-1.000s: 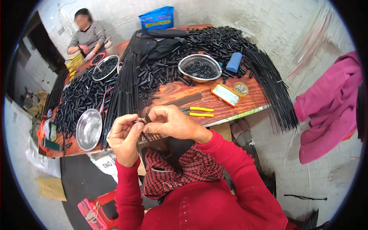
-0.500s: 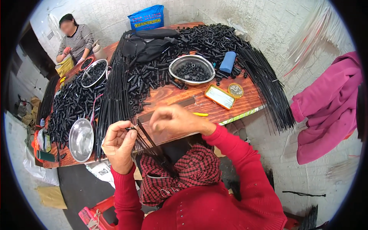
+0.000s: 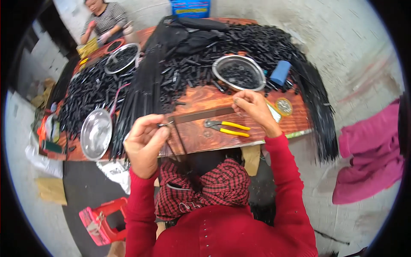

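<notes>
My left hand (image 3: 146, 143) pinches a small black piece between thumb and fingers. Thin black rods (image 3: 178, 136) hang down beside it toward my lap. Over the table's front part is my right hand (image 3: 253, 109), fingertips drawn together; whatever they hold is too small to make out. Partly behind that hand lies a yellow-rimmed tray (image 3: 274, 112) with pale thin pieces. A dark flat bar (image 3: 201, 115) lies between my hands. Pliers with yellow handles (image 3: 229, 128) rest just in front of it.
A metal bowl (image 3: 214, 70) of black parts, a round tin (image 3: 284, 106) and a blue block (image 3: 280, 73) stand right. Black tubes (image 3: 188, 68) and rod bundles (image 3: 143, 90) cover much of the table. An oval clear dish (image 3: 96, 134) is left. A co-worker (image 3: 105, 21) sits far left.
My right hand has moved right, away from my left hand, to beside the yellow-rimmed tray. The pliers now show fully. The whole view has shifted; the left hand keeps its pinch.
</notes>
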A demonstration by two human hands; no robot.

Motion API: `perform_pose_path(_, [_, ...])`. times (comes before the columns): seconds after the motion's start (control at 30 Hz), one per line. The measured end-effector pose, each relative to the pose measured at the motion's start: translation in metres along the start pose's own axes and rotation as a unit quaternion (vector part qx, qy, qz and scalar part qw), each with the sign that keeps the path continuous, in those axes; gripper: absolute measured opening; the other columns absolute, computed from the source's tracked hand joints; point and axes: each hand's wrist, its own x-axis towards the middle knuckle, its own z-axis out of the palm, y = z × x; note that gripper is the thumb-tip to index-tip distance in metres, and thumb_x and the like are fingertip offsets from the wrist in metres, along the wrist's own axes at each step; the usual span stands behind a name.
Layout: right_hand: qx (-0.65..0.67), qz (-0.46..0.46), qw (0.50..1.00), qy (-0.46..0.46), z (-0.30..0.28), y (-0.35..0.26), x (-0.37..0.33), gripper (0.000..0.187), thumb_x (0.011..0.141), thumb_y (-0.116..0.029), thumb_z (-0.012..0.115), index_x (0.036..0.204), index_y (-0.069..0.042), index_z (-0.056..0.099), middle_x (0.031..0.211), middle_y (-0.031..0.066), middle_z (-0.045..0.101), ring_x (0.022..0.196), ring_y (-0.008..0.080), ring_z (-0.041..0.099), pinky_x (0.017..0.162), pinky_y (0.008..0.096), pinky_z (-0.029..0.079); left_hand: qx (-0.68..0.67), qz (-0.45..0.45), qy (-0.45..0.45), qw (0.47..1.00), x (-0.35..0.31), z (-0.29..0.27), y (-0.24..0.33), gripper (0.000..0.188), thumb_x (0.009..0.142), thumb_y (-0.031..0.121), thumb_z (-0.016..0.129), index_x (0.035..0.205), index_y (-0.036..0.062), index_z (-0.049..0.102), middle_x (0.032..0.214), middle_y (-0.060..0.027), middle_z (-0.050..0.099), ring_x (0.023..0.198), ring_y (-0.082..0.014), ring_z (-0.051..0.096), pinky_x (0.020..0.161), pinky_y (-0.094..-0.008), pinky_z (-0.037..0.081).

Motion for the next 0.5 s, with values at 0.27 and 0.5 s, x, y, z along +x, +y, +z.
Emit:
perform_pose_path(0.27, [-0.079,-0.105,0.968,-0.213,0.071,-0.038,-0.029,0.017,0.086,-0.013,0.06,0.096,0.0,0.065,0.088,0.005,0.067,0.083,0.0132,0.062,0.075,0.0273,0.048,-0.001,0.002,-0.018,1.0,-0.002,0.002,0.006,0.028,0.082,-0.003,0.063,0.109,-0.0025,0.056,0.094,-0.01,0.063,0.08,-0.0128,0.059,0.073,-0.0239,0.047])
perform_pose_path(0.5, [-0.256,-0.075,0.954,0.141,-0.032,0.016,0.071,0.017,0.081,-0.019,0.063,0.092,-0.008,0.07,0.082,0.0072,0.069,0.077,0.0185,0.066,0.068,0.0337,0.051,-0.003,0.019,-0.001,1.0,-0.007,-0.008,0.006,0.029,0.081,-0.006,0.064,0.109,-0.0029,0.056,0.094,-0.0081,0.064,0.082,-0.0106,0.06,0.076,-0.0213,0.046])
